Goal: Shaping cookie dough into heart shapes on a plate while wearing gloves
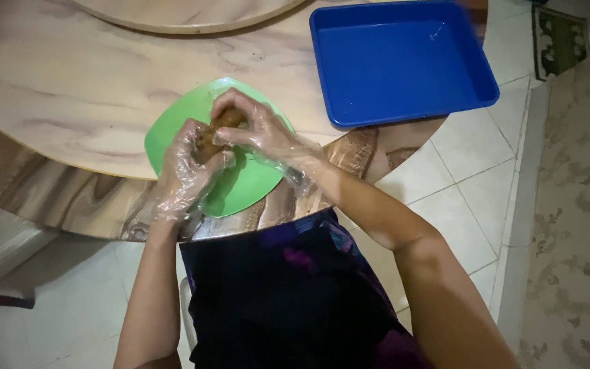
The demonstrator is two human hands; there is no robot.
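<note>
Pale wood-grain laminate covers the round bench (69, 89), the largest thing in view; its far side runs off the top and left edges. A raised round disc (186, 17) of the same wood sits on it, only its near arc showing at the top. Below and to the right lies a floor (466, 157) of light tiles, dim and partly hidden by the person's dark lap (288, 301). A patterned carpet (575, 205) is cut off by the right edge, and a small dark mat (560, 37) shows only in part at the upper right corner.

A blue tray (404, 102) rests at the bench's right rim, one corner jutting past it; its top edge is cropped. Well apart from it, to the left, a green plate (247, 181) lies at the near rim, hanging a little over the edge, and much of it is hidden under the hands.

Both hands wear thin clear plastic gloves, crumpled and glinting, which blur the fingers' outlines. The left hand (186, 171) curls around the lower end of a brown lump (216, 133), and the right hand (261, 130) arches over its upper end, fingers pressed on it. The lump is held between them just above the plate. Only a narrow strip of it shows between the fingers, so its full shape and kind cannot be told.
</note>
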